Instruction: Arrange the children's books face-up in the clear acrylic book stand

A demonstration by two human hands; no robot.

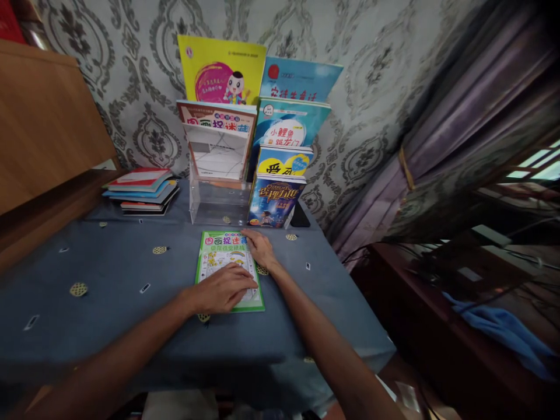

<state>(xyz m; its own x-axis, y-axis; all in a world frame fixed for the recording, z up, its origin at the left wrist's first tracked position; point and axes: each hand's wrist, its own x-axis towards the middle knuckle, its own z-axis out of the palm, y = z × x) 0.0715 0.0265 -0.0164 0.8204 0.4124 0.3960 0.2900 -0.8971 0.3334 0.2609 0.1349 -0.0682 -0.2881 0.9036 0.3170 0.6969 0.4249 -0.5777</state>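
Observation:
A green-bordered children's book [221, 256] lies flat on the blue tablecloth [109, 291] in front of me. My left hand [225, 290] rests palm down on its lower half, fingers stretched over the cover. My right hand [260, 248] lies on the book's upper right corner, fingers flat and pointing away from me. Neither hand has lifted the book.
Behind the book stands a clear acrylic display rack [219, 201] holding several upright children's books [280, 131]. A stack of books [142, 189] lies at the back left. A wooden panel [44, 122] borders the left; a purple curtain [459, 116] and dark furniture are at the right.

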